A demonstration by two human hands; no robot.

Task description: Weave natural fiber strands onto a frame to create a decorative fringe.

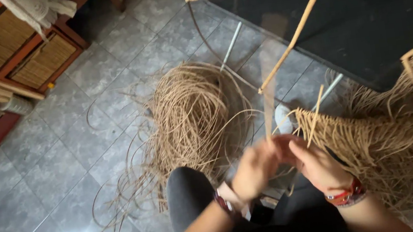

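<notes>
Over a grey tiled floor (pixel 46 172), seated with my knee (pixel 187 189) up, I work pale fibre strands onto a thin cane frame (pixel 301 22). Both my hands meet just in front of me. My left hand (pixel 255 171) is curled nearly closed around a flat strand (pixel 268 106) that rises from it toward the frame; motion blur hides how tightly the fingers pinch. My right hand (pixel 317 165) is partly closed too, thumb and fingers gathered at the near edge of the woven fringe (pixel 383 133), with a short cane stick (pixel 315 116) standing up just beyond its fingertips. Whether that hand grips the stick or only the fibres beside it, I cannot tell.

By my reading, this is the tying-in step: one strand being knotted or looped at the fringe's edge. The next move would call for tension on the strand while the right hand steadies the fringe.

A loose coil of spare fibre (pixel 193 115) lies on the floor just beyond my knee, within reach of the left hand. The finished fringe hangs to my right, touching that hand.
</notes>
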